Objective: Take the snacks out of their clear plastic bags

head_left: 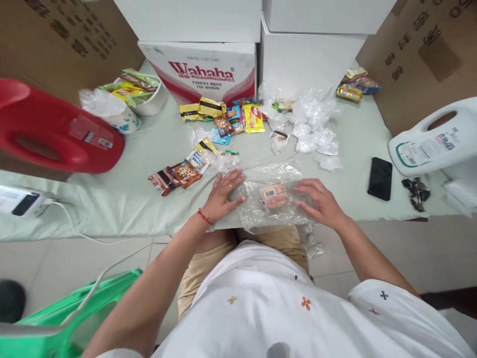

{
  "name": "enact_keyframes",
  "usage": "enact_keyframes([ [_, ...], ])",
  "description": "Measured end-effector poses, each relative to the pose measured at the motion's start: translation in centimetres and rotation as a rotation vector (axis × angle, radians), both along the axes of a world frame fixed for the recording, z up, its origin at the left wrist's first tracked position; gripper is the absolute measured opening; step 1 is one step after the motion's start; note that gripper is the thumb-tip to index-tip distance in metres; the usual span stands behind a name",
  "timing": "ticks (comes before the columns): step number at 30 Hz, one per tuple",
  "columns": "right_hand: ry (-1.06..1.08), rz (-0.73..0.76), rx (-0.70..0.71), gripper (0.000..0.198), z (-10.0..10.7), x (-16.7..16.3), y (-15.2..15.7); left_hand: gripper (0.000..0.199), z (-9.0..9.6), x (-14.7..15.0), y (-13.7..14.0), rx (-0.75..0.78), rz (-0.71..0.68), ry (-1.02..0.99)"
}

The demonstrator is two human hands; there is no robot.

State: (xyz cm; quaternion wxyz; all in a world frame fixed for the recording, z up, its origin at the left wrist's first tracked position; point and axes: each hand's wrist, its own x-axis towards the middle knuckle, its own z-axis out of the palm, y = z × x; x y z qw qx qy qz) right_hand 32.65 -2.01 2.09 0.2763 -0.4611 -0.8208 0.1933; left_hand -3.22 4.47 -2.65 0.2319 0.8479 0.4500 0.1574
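A clear plastic bag (pixel 274 174) lies flat near the table's front edge, with a small tan snack packet (pixel 275 196) inside it. My left hand (pixel 224 195) rests palm down on the bag's left side, fingers spread. My right hand (pixel 320 201) presses flat on the bag's right side. Neither hand grips anything. Just left of my left hand lie brown cookie packets (pixel 175 176).
More snack packets (pixel 223 117) sit before a Wahaha box (pixel 201 67). Crumpled clear bags (pixel 313 124) lie at the right. A red jug (pixel 55 129), a white bowl of packets (pixel 143 94), a black phone (pixel 380 178), keys (pixel 416 191) and a white jug (pixel 436 141) ring the table.
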Motion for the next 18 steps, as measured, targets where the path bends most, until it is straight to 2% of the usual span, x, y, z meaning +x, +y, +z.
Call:
enact_keyframes([
  [2,0.024,-0.051,0.013,0.021,-0.3,1.8,-2.3,0.057,0.9,-0.4,-0.8,0.066,0.007,-0.085],
  [6,-0.061,-0.083,0.023,0.015,-2.6,4.1,-6.1,0.042,1.5,-0.6,-4.8,0.298,0.123,-0.172],
  [8,-0.109,-0.109,0.034,0.023,-3.9,4.2,-7.1,0.039,0.5,-0.4,-7.7,0.397,0.133,-0.158],
  [10,-0.138,-0.103,0.035,0.029,-4.9,3.9,-7.3,0.031,-1.2,0.1,-10.4,0.420,-0.028,-0.096],
  [12,-0.152,-0.072,0.032,0.025,-5.5,3.6,-7.1,0.021,-3.0,0.8,-12.2,0.394,-0.148,-0.008],
  [13,-0.151,-0.060,0.031,0.021,-5.7,3.4,-7.0,0.017,-3.8,1.2,-12.7,0.379,-0.174,0.030],
  [15,-0.124,-0.040,0.033,0.015,-5.9,3.4,-6.7,0.020,-5.0,2.0,-12.9,0.360,-0.170,0.083],
  [18,-0.049,-0.018,0.025,0.016,-5.8,3.8,-6.6,0.029,-5.5,2.7,-12.1,0.326,-0.149,0.104],
])
